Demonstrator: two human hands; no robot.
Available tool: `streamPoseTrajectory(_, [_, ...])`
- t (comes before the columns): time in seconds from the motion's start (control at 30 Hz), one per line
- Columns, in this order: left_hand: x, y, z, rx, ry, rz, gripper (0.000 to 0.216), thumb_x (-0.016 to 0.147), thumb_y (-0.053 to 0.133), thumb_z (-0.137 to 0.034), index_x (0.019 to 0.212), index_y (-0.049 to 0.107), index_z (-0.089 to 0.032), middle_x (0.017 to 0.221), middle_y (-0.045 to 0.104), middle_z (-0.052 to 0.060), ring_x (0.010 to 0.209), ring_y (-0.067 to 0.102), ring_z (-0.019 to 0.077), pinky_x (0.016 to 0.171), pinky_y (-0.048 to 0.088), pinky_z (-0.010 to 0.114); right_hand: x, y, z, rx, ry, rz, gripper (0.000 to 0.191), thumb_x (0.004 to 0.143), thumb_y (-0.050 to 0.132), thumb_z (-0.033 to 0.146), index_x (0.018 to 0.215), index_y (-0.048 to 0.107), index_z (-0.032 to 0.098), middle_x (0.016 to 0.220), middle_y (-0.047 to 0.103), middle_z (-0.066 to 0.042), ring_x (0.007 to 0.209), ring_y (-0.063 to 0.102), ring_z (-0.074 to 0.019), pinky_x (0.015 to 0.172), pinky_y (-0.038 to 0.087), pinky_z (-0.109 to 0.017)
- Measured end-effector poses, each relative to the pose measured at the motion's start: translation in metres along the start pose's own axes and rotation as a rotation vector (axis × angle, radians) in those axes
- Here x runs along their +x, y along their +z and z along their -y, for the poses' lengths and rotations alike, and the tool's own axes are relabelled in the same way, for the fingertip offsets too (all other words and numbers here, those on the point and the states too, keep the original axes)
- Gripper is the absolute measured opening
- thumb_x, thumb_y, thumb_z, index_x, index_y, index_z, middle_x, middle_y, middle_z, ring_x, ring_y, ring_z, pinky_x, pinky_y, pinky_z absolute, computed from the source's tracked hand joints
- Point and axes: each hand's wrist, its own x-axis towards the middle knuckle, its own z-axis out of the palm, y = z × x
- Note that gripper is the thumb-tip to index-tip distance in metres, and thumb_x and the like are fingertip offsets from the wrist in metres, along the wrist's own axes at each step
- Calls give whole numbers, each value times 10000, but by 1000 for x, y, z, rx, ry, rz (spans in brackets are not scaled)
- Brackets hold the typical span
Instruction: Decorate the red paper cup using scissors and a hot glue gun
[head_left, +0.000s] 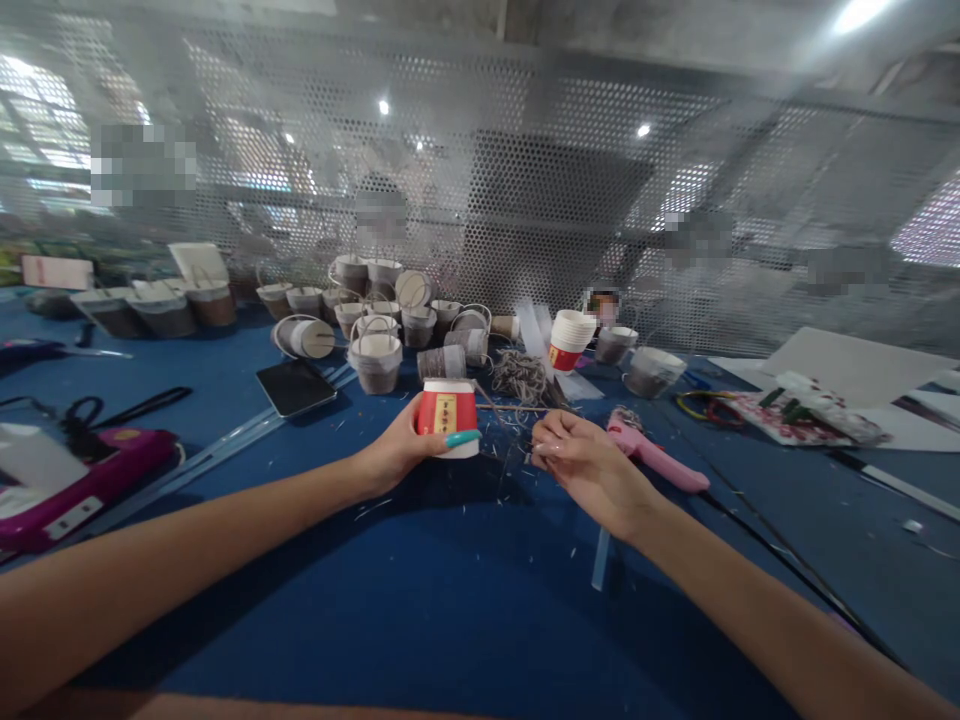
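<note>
My left hand (401,447) is wrapped round a small red and white paper cup (448,412), held upside down just above the blue table (420,600). My right hand (581,462) sits to the right of the cup, its fingers pinched on a thin strand of grey twine (517,407) that runs toward the cup. A tangle of the same twine (525,378) lies just behind. A pink glue gun (652,455) rests on the table right beside my right hand.
Several twine-wrapped cup baskets (375,362) crowd the back centre, with a stack of paper cups (568,342). A phone (295,387) lies left of them. A pink tool (82,480) and scissors (79,410) are at the left; white sheets (847,365) at right. A perforated metal screen (525,200) closes the back.
</note>
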Motion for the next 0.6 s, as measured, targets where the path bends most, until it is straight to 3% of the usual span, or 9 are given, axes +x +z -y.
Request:
streamPoseTrajectory(0.17, [-5,5,-5,59,-26,95,656,478,844,-175,1068,557,-169,949,682,43,847,646,189,802,519,330,-2,3,-3,-139,-137,-69,268,612,723,164,703,473,200,691,453,51,589,397,-80,554,334,-234])
streamPoseTrajectory(0.3, [-6,5,-7,61,-17,112,653,515,818,-129,1111,555,-174,1018,678,52,896,634,190,842,492,337,-1,1,-6,-172,-181,-113,258,630,714,154,806,536,214,815,532,34,625,453,-77,565,380,-228])
streamPoseTrajectory(0.47, [-5,6,-8,13,-19,160,593,555,785,-155,1110,574,-155,1021,684,76,912,636,215,872,457,371,-1,0,-8,-152,-197,11,270,696,659,171,948,582,229,1152,565,-26,823,578,-121,752,494,-291])
streamPoseTrajectory(0.6, [-6,6,-8,-30,-54,189,587,541,793,-194,1093,598,-149,980,693,68,888,635,200,843,457,336,-3,4,-9,-170,-202,130,277,740,634,192,1001,558,247,1244,548,-48,943,613,-175,836,509,-364])
